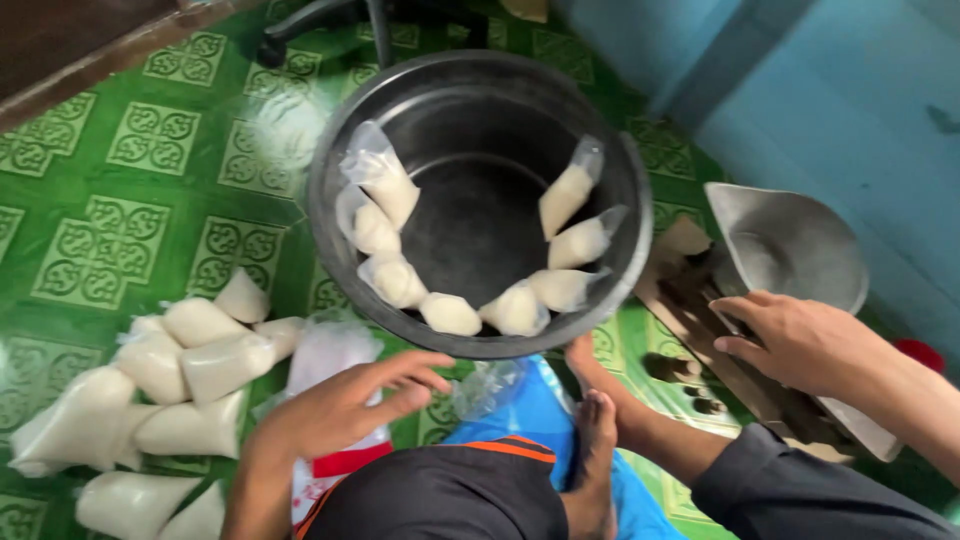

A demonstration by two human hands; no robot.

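Pouch pile [150, 400] cut off by left, bottom edges; scale tray [790, 245] blurred.

a home floor workplace; green patterned tiles [120, 200]; big metal pot [480, 130]

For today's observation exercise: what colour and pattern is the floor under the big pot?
Bright green floor tiles with pale ornamental square motifs, seen best in the head view, left of the dark metal pot.

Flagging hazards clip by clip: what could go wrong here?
The small clear plastic bags of white liquid lean on the wall of the big dark metal basin, so they may slide down. The pile of filled bags on the green tiled floor lies loose beside the left hand; a knock could burst one.
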